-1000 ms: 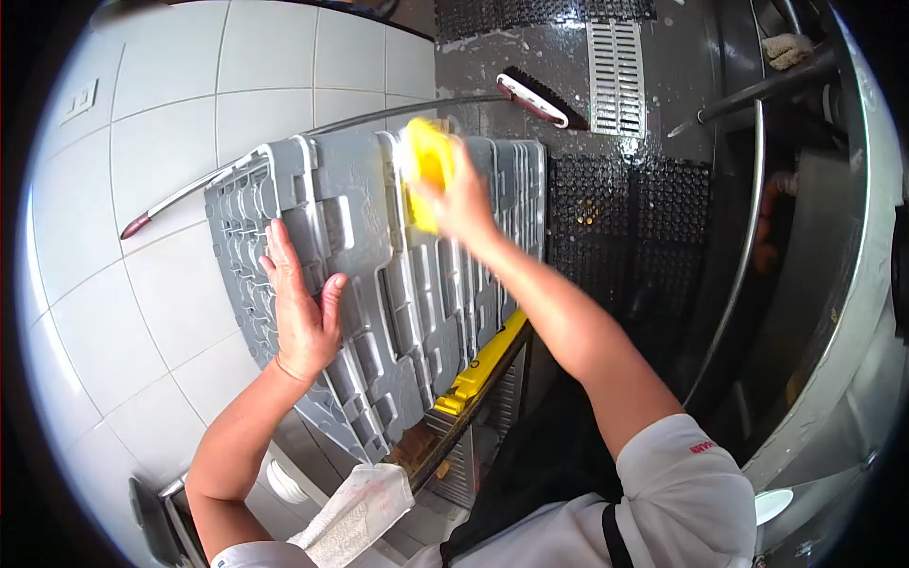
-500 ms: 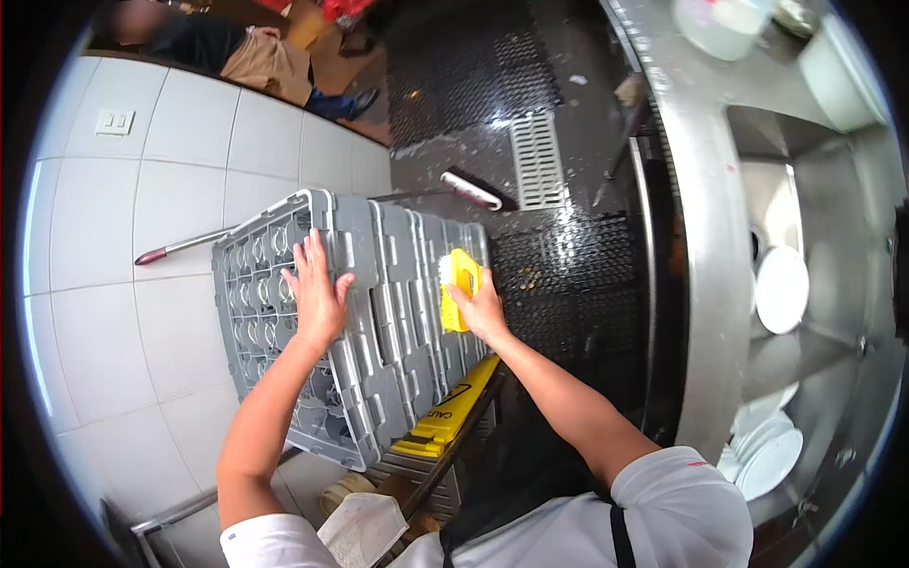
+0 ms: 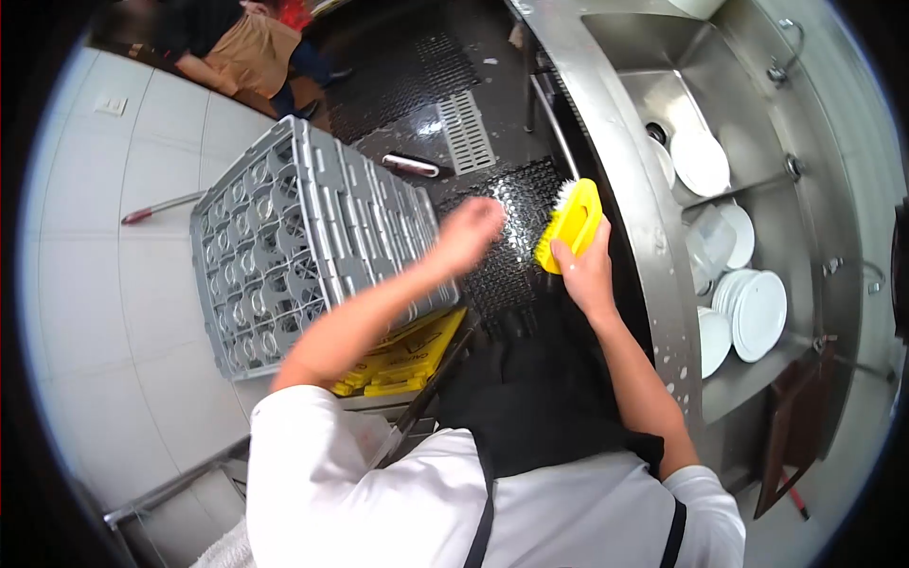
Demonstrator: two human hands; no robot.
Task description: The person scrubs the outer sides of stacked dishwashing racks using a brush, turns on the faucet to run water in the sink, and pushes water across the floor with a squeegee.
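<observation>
The left hand (image 3: 469, 232) has come off the gray glass racks (image 3: 365, 213) at 9 to 10 o'clock and now hangs blurred near 12; whether its fingers are closed, I cannot tell. The right hand (image 3: 589, 273) still grips the yellow scrub brush (image 3: 579, 220), now drawn away to 2 o'clock, bristles facing the racks. Brush contact there has therefore broken. The view has swung too, bringing the steel sink (image 3: 644, 38) with its white plates (image 3: 760, 315) to 1 to 4 o'clock.

One wide head view faces forward and down over chest (image 3: 568, 497) and floor (image 3: 511, 104).
</observation>
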